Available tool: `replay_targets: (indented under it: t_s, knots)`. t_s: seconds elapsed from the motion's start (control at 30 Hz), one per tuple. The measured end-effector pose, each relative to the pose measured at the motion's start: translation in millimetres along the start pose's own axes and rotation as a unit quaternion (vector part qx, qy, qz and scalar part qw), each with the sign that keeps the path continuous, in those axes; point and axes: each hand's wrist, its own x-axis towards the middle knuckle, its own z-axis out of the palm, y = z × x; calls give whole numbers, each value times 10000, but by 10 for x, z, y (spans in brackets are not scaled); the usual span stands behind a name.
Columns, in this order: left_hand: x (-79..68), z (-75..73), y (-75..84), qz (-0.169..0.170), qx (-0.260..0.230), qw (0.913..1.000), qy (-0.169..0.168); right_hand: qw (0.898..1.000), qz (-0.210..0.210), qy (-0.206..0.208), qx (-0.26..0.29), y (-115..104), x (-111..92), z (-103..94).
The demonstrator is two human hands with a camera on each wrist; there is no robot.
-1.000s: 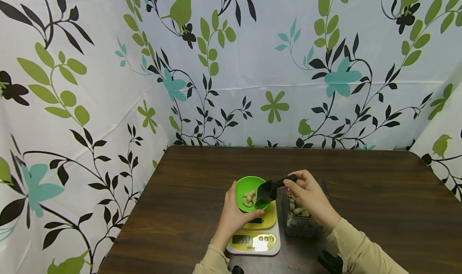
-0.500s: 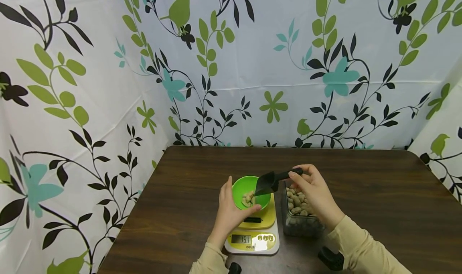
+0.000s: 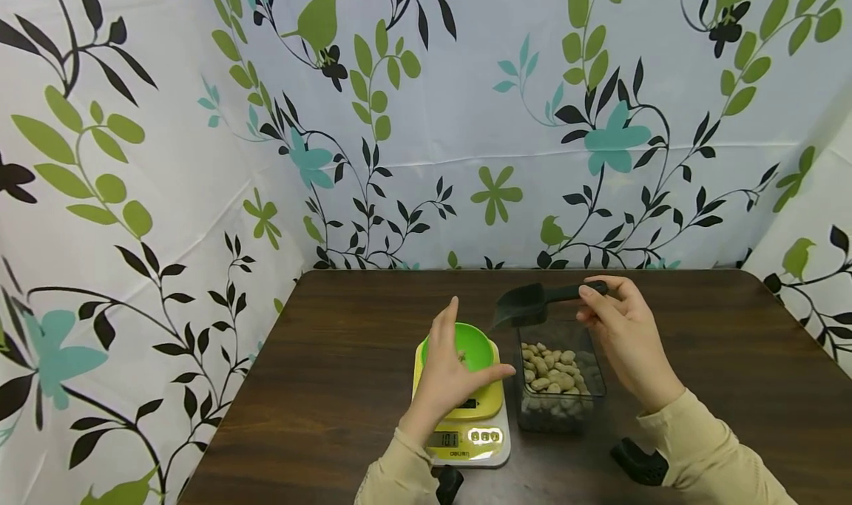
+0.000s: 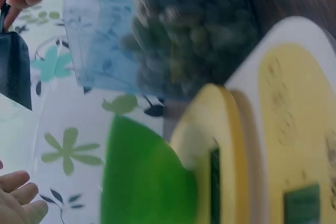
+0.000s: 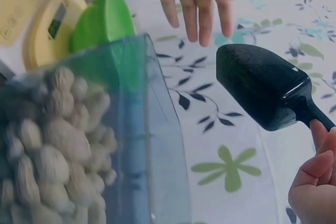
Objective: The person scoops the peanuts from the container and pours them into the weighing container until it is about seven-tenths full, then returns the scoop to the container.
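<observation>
We pinch the black scoop [image 3: 523, 305] in our right hand [image 3: 629, 335]; our left hand [image 3: 444, 379] is wide, the green bowl [image 3: 478, 346] just beside it

Screened-off work spot, wider building unclear: leaf-and-bird-print cloth [image 3: 433, 128] on three sides of dark wood-grain table [image 3: 333, 372]

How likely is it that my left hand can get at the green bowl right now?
Probably yes: your left hand is close to the green bowl, fingers spread and holding nothing, and the black scoop in your right hand is clear of the bowl.
</observation>
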Motion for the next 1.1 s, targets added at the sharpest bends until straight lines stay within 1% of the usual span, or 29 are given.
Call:
replay_targets:
  t_s: [0.17,0.3,0.4,0.5,0.57,0.63,0.67,0.73,0.8,0.83,0.9,1.0,1.1]
  knots:
    - [1,81,131,26,-79,9994,-343,9991,-157,131,363,-21,-20,-160]
    - [-11,196,179,43,-108,9981,-602,9978,-285,191,573,14,-52,-292]
    - [-19,291,193,90,-135,9970,-759,9972,-342,265,604,57,-72,-377]
    - [-17,379,196,127,-119,9961,-870,9981,-292,311,455,115,-79,-455]
    - [-14,433,192,125,-117,9955,-932,9990,-196,333,218,164,-78,-503]
    - [-13,487,177,131,-119,9948,-1003,9987,-70,396,-317,213,-75,-542]
    - [-12,514,167,124,-119,9945,-1033,9965,-8,438,-713,236,-73,-555]
    - [-17,561,149,116,-144,9940,-1080,9866,81,516,-1548,271,-66,-563]
    - [-22,599,132,102,-149,9938,-1100,9710,113,561,-2321,288,-63,-551]
    - [-25,614,127,77,-148,9938,-1101,9641,88,544,-2596,291,-62,-546]
    - [-32,646,113,31,-173,9936,-1115,9533,41,477,-2983,289,-58,-534]
    - [-39,691,97,-37,-259,9928,-1171,9387,-94,376,-3425,280,-64,-541]
    - [-44,735,87,-73,-314,9920,-1221,9198,-234,285,-3905,265,-73,-546]
